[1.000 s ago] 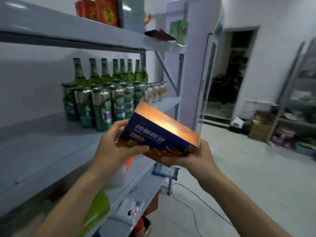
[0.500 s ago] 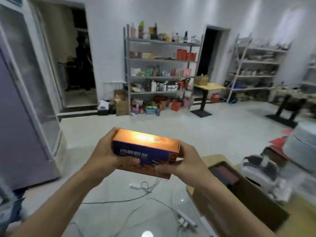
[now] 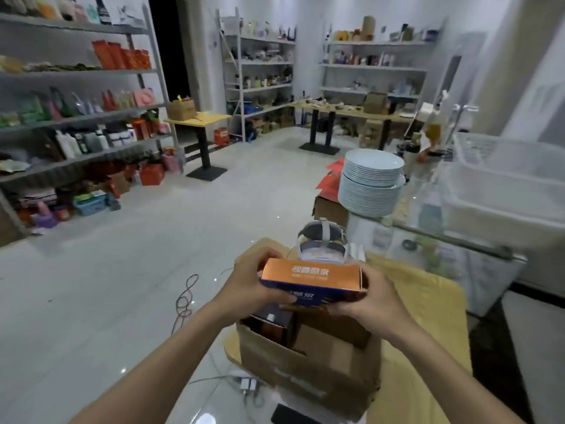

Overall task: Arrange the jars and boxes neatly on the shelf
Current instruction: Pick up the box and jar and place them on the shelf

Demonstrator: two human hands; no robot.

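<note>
Between both hands' grip, seemingly level: box.

The view has swung from the drinks shelf, across the open floor, to a yellow table; an open cardboard carton now sits under the hands, where a second ago there were cans and bottles; the orange-and-blue box, earlier tilted with one end raised, now lies nearly level, its orange face up; the left hand and right hand now grip its ends directly above the carton; a stack of white plates has come into sight.
</note>
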